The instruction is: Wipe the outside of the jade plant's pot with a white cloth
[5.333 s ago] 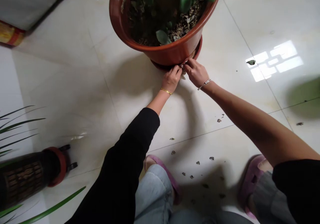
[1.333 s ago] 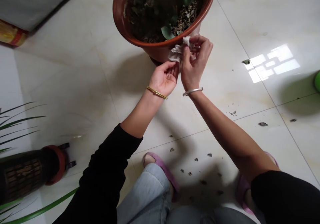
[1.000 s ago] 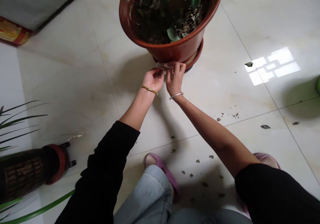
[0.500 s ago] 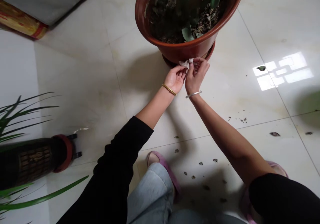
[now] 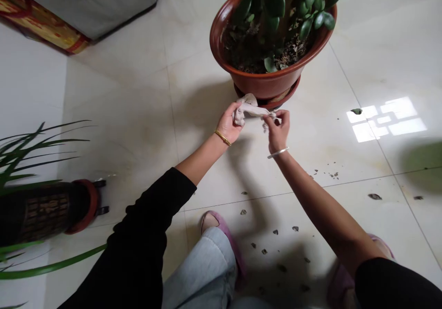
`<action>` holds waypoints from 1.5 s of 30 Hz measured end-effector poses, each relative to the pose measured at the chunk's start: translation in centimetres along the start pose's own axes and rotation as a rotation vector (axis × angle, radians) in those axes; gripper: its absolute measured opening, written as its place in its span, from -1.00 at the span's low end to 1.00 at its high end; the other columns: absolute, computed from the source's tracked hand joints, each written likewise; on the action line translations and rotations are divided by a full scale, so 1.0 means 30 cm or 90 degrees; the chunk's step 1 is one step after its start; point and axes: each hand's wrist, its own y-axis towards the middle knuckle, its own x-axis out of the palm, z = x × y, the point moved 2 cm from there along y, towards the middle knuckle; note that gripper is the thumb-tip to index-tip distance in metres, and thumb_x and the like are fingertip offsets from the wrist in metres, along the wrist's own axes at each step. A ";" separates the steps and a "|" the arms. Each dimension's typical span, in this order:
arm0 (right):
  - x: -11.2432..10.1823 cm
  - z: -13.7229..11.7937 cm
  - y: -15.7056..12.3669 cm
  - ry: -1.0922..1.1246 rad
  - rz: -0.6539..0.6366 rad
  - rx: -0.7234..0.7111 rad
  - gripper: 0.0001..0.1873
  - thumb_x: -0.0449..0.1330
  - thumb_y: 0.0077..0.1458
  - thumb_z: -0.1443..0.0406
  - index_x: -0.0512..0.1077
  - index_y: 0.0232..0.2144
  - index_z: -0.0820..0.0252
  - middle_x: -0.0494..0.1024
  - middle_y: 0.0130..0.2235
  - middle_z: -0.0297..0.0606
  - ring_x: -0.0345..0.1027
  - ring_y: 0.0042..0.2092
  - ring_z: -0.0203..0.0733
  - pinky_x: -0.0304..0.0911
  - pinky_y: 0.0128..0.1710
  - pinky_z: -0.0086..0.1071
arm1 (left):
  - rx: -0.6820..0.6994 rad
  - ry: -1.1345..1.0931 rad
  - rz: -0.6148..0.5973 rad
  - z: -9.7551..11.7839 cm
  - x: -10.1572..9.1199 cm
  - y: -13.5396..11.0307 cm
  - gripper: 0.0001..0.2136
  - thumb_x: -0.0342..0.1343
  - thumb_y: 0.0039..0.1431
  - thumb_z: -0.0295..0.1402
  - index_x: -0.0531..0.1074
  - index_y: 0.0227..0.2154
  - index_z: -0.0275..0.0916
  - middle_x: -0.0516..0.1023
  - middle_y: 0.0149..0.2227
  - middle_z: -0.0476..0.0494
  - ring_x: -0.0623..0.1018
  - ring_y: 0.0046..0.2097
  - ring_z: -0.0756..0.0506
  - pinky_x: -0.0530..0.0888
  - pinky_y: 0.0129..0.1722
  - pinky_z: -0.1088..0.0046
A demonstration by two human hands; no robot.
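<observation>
A crumpled whitish cloth is stretched between my two hands, just in front of a brown plant pot. My left hand, with a gold bracelet at the wrist, is closed around the bunched end of it. Fingers of my right hand, above a silver bangle, pinch the other end. The pot stands on a matching saucer and holds dark soil and a plant with thick green leaves.
Dry leaf bits and crumbs lie scattered over the pale floor tiles, several near my slippers. At left stands a dark pot on a wheeled red base, with long narrow leaves. A grey appliance is at upper left.
My hands have moved apart, drawing the cloth out between them where it was bunched in my fingers before. The view has shifted, so the pot sits lower and slightly further right.
</observation>
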 end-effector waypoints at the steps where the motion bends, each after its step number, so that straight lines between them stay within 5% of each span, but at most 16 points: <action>1: -0.036 -0.020 -0.005 0.044 0.001 0.010 -0.60 0.27 0.01 0.13 0.10 -0.25 -0.01 0.28 -0.26 -0.43 0.29 -0.29 -0.31 0.28 -0.34 -0.44 | 0.018 0.026 -0.007 0.009 -0.006 -0.019 -0.84 0.29 0.19 -0.41 0.41 -0.43 -0.17 0.45 -0.51 0.11 0.34 -0.54 0.11 0.15 -0.60 0.58; 8: -0.212 -0.111 -0.007 0.129 -0.117 0.086 -0.57 0.29 -0.21 0.30 0.37 -0.19 0.02 0.44 -0.28 -0.47 0.29 -0.40 -0.38 0.14 -0.46 -0.47 | 0.220 0.134 -0.069 0.107 -0.045 -0.096 -0.91 0.23 0.23 -0.36 0.41 -0.28 -0.15 0.54 -0.37 0.06 0.55 -0.33 0.02 0.43 -0.37 0.57; 15: -0.278 -0.106 -0.015 0.235 -0.099 0.231 -0.85 0.26 -0.27 0.33 0.45 -0.49 0.09 0.49 -0.41 -0.46 0.37 -0.31 -0.35 0.40 -0.16 -0.42 | 0.315 0.159 -0.113 0.152 -0.041 -0.148 -0.82 0.22 0.31 -0.21 0.38 -0.32 -0.15 0.53 -0.34 0.00 0.63 -0.11 -0.10 0.51 -0.12 0.43; 19: -0.294 -0.125 -0.030 0.448 -0.143 0.406 -0.82 0.23 -0.24 0.31 0.43 -0.45 0.04 0.60 -0.35 -0.43 0.55 -0.13 -0.13 0.51 0.09 -0.08 | 0.322 0.162 -0.143 0.132 -0.025 -0.163 -0.82 0.21 0.33 -0.21 0.38 -0.33 -0.14 0.55 -0.32 -0.01 0.63 -0.04 -0.12 0.53 -0.03 0.40; 22: -0.310 -0.144 -0.029 0.527 -0.124 0.478 -0.83 0.31 -0.13 0.22 0.45 -0.40 0.05 0.67 -0.32 -0.36 0.60 -0.10 -0.07 0.55 0.09 -0.06 | 0.338 0.161 -0.130 0.125 -0.023 -0.153 -0.81 0.20 0.33 -0.21 0.38 -0.36 -0.13 0.56 -0.33 0.00 0.62 -0.15 -0.08 0.54 -0.12 0.44; 26: -0.310 -0.175 -0.023 0.448 -0.155 0.498 -0.73 0.46 -0.09 0.18 0.49 -0.35 0.07 0.68 -0.29 -0.36 0.57 -0.23 -0.22 0.59 -0.13 -0.33 | 0.342 0.144 -0.087 0.118 -0.023 -0.133 -0.82 0.20 0.32 -0.22 0.41 -0.37 -0.14 0.58 -0.31 0.00 0.59 -0.18 -0.07 0.52 -0.13 0.47; 30: -0.358 -0.229 -0.021 0.162 -0.264 0.508 -0.64 0.54 -0.18 0.37 0.53 -0.30 0.11 0.52 -0.42 -0.50 0.36 -0.43 -0.43 0.44 -0.40 -0.56 | 0.307 0.132 -0.097 0.068 0.023 -0.130 -0.79 0.27 0.30 -0.20 0.42 -0.40 -0.15 0.54 -0.36 0.03 0.56 -0.23 -0.03 0.47 -0.14 0.51; 33: -0.511 -0.307 -0.015 0.021 -0.263 0.549 -0.65 0.58 -0.15 0.29 0.46 -0.46 0.18 0.37 -0.53 -0.49 0.24 -0.50 -0.43 0.35 -0.53 -0.55 | 0.263 0.125 -0.120 -0.014 0.122 -0.144 -0.81 0.30 0.28 -0.26 0.46 -0.40 -0.16 0.55 -0.36 0.04 0.55 -0.23 0.00 0.45 -0.12 0.55; 38: -0.929 -0.528 -0.012 -0.118 -0.143 0.542 -0.55 0.60 -0.14 0.16 0.39 -0.52 0.14 0.24 -0.57 -0.50 0.11 -0.53 -0.41 0.21 -0.62 -0.53 | 0.120 0.108 -0.225 -0.208 0.412 -0.222 -0.87 0.33 0.24 -0.31 0.50 -0.26 -0.17 0.58 -0.36 0.04 0.52 -0.35 0.03 0.44 -0.27 0.56; 42: -1.254 -0.693 0.031 -0.121 0.064 0.394 -0.78 0.50 -0.04 0.27 0.52 -0.45 0.15 0.48 -0.42 -0.32 0.37 -0.41 -0.31 0.45 -0.44 -0.42 | 0.018 0.167 -0.389 -0.359 0.703 -0.328 -0.84 0.32 0.24 -0.31 0.56 -0.15 -0.15 0.52 -0.44 0.03 0.39 -0.50 0.05 0.31 -0.50 0.56; 45: -1.456 -0.765 0.112 -0.070 0.211 0.266 -0.86 0.36 0.01 0.43 0.48 -0.47 0.15 0.58 -0.26 -0.15 0.52 -0.25 -0.19 0.54 -0.21 -0.24 | 0.017 0.199 -0.508 -0.453 0.940 -0.385 -0.87 0.28 0.24 -0.41 0.59 -0.16 -0.14 0.61 -0.26 -0.06 0.46 -0.41 0.04 0.37 -0.47 0.54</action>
